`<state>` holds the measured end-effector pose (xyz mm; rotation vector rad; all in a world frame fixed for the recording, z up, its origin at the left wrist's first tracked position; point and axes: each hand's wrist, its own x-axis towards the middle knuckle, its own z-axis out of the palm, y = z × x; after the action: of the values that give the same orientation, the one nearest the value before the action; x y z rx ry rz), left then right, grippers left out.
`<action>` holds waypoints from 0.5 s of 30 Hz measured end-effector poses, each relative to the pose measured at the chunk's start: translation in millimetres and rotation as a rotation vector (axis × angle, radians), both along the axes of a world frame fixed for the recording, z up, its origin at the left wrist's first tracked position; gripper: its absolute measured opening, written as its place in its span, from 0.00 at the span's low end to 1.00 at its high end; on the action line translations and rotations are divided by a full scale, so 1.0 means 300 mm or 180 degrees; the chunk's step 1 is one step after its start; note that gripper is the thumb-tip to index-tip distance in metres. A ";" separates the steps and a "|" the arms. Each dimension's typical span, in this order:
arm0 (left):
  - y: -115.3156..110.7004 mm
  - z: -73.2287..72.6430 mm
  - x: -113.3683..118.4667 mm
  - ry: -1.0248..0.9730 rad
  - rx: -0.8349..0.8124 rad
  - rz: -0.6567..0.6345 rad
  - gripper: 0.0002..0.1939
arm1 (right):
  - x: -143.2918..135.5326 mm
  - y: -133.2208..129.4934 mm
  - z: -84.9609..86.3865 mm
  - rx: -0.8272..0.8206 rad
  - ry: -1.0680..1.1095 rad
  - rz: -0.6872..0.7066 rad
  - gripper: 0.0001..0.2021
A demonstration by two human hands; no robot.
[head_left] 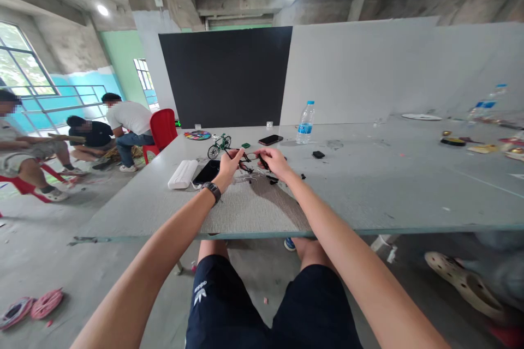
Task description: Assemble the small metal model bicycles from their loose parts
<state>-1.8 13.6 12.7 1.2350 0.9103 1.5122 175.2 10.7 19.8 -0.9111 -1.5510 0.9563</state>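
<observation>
Over the table, my left hand (pixel 230 167) has its fingers closed on a thin black frame (pixel 246 168), which looks like part of a small model bicycle. Facing it, my right hand (pixel 275 163) pinches a small black part (pixel 263 162) close to the frame's right end; whether the two pieces touch, I cannot tell. Small black pieces (pixel 272 179) and clear or silvery bits lie on the table below my hands. A green model bicycle (pixel 220 145) stands upright just beyond my left hand, with a small green piece (pixel 245 145) to its right.
Left of my hands are a white case (pixel 182 174) and a dark phone (pixel 207 172). Farther back are a colourful disc (pixel 197 135), another phone (pixel 271 140), a water bottle (pixel 305 122) and a black block (pixel 318 155). People sit at the left beyond a red chair (pixel 162 130).
</observation>
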 end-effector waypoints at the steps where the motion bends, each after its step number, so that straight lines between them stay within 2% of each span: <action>1: 0.000 0.002 -0.001 -0.0035 -0.0023 0.0007 0.18 | 0.001 0.002 0.000 -0.0010 -0.0073 -0.0033 0.09; 3: -0.001 0.005 -0.001 -0.0113 -0.0079 -0.0016 0.17 | 0.004 0.002 0.002 0.0062 -0.0301 -0.0098 0.10; 5: -0.002 0.007 -0.002 -0.0204 -0.0125 -0.0083 0.17 | 0.008 -0.002 0.004 0.0394 -0.0673 -0.0156 0.10; 8: -0.004 0.010 -0.002 -0.0390 -0.0244 -0.0193 0.16 | 0.013 -0.015 0.006 0.1005 -0.1387 -0.0195 0.17; 10: -0.006 0.012 -0.002 -0.0483 -0.0382 -0.0249 0.16 | 0.012 -0.024 0.007 0.1189 -0.1699 -0.0184 0.21; 15: -0.012 0.020 -0.007 -0.0683 -0.0564 -0.0347 0.14 | 0.000 -0.048 0.021 0.1466 -0.1589 -0.0212 0.17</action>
<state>-3.8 9.9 18.9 0.9594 0.8032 1.4141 175.1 -3.6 26.1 -0.8948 -2.0341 0.2986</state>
